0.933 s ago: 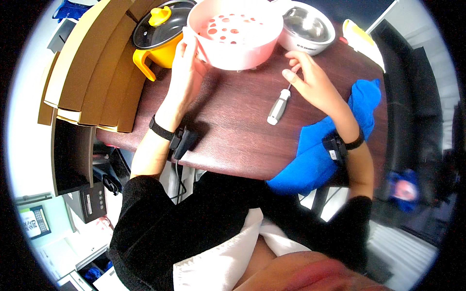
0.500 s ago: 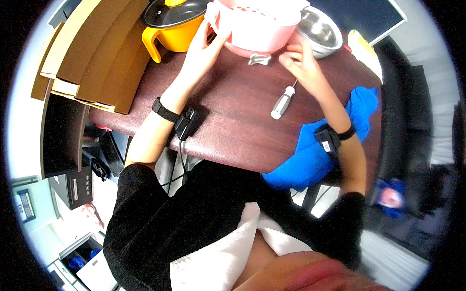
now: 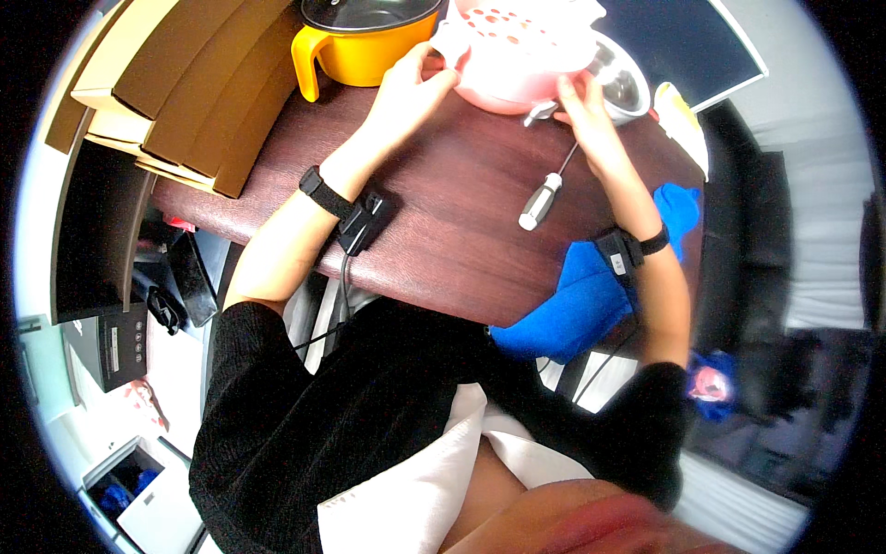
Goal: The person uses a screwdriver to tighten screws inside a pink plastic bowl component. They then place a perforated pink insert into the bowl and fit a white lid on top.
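A pink strainer basin (image 3: 512,78) with holes in its white-lit inside stands at the far side of the table between my hands. My left hand (image 3: 406,92) is closed on its left rim, the thumb along the outer wall and the fingers partly hidden behind it. My right hand (image 3: 591,120) grips its right wall with bent fingers. Close by my right fingertips, below the basin, is a small shiny metal piece (image 3: 540,114); whether the fingers touch it I cannot tell. A grey-handled screwdriver (image 3: 541,201) lies just nearer, its shaft toward my right hand.
A yellow pot (image 3: 369,57) with a side handle stands left of the basin, beside a brown cardboard box (image 3: 198,102). Behind my right hand is a steel bowl (image 3: 637,88). A blue cloth (image 3: 572,309) drapes over the near right edge of the dark red table (image 3: 434,240).
The basin has moved right and tipped a little, with my left hand following it. My right fingers have come onto its wall. The metal piece has shifted right and turned.
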